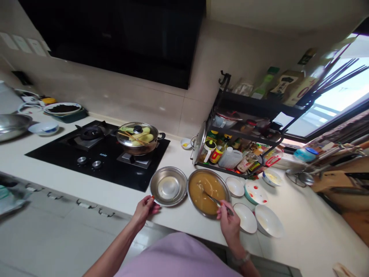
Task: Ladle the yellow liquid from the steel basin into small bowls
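Right hand (229, 221) grips spoon (211, 198) in bowl of brown liquid (208, 171); left hand (145, 209) curls at empty steel bowl (168, 186), hold unclear. Brisk stirring could slop liquid over.

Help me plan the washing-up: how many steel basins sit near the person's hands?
2. The empty basin lies by the left hand; the basin of brown liquid lies right of it, with the right hand holding a spoon in it.

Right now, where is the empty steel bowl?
Head view: the empty steel bowl sits between the hob and the bowl of brown liquid, by the left hand.
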The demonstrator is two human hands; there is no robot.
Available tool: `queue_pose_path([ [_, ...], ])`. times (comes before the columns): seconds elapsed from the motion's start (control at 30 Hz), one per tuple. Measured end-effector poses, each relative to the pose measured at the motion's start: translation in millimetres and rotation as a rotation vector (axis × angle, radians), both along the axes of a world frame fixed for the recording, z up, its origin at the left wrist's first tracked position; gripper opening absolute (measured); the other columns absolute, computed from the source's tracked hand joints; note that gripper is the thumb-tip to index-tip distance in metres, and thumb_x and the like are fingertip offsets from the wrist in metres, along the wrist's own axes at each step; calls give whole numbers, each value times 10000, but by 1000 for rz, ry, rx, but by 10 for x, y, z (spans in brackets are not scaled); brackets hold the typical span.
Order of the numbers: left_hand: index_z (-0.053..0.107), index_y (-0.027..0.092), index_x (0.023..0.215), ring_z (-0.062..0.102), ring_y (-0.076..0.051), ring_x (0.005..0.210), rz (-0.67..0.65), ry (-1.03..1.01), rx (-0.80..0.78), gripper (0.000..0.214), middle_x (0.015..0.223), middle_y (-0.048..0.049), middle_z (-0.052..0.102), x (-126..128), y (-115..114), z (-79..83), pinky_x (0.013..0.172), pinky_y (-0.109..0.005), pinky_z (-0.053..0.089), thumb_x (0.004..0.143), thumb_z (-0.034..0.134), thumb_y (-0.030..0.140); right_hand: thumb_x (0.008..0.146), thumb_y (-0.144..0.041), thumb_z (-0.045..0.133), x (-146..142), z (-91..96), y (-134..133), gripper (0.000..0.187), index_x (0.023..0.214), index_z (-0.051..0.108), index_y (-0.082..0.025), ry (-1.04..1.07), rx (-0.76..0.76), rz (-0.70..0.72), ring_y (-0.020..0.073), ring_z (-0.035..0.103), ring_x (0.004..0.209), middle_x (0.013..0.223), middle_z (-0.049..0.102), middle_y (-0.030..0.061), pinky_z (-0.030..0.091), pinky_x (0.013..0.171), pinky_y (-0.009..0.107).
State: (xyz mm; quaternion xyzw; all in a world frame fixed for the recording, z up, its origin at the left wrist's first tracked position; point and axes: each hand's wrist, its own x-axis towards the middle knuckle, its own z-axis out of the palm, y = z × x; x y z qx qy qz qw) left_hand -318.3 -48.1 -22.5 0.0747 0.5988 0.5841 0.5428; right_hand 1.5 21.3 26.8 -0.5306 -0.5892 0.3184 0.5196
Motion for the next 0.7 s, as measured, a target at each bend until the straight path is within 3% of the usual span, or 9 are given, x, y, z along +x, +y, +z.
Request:
queue_pose_path([
  [0.13, 516, 136, 882, 657, -137, 485, -5, 5, -4, 47, 574, -58, 665, 13, -4, 24, 485, -215, 543, 900, 545, 169, 774, -499, 650, 48, 104, 80, 380, 926, 616, -153, 238, -151, -203, 148, 552, 412, 551, 626, -9, 478, 414, 268],
  [0.3, 533, 137, 856, 666, -141, 494, -1, -2, -8, 115, 576, -52, 665, 18, -9, 34, 489, -211, 545, 863, 617, 216, 706, -444, 700, 137, 185, 196, 327, 848, 610, -163, 396, -160, -307, 161, 542, 411, 525, 622, -3, 435, 387, 274],
  [0.5, 523, 139, 876, 664, -131, 495, 6, 2, 1, 123, 578, -49, 668, 27, -24, 9, 493, -207, 551, 878, 602, 233, 708, -440, 699, 105, 276, 214, 320, 863, 607, -176, 415, -154, -276, 166, 548, 428, 549, 639, 9, 404, 381, 270],
  [0.7, 544, 131, 886, 669, -137, 516, 15, -9, 17, 157, 595, -48, 664, 24, -51, 10, 490, -209, 548, 861, 626, 262, 714, -470, 697, -121, 342, 187, 357, 894, 599, -177, 425, -184, -164, 170, 570, 450, 575, 644, 12, 417, 381, 262],
])
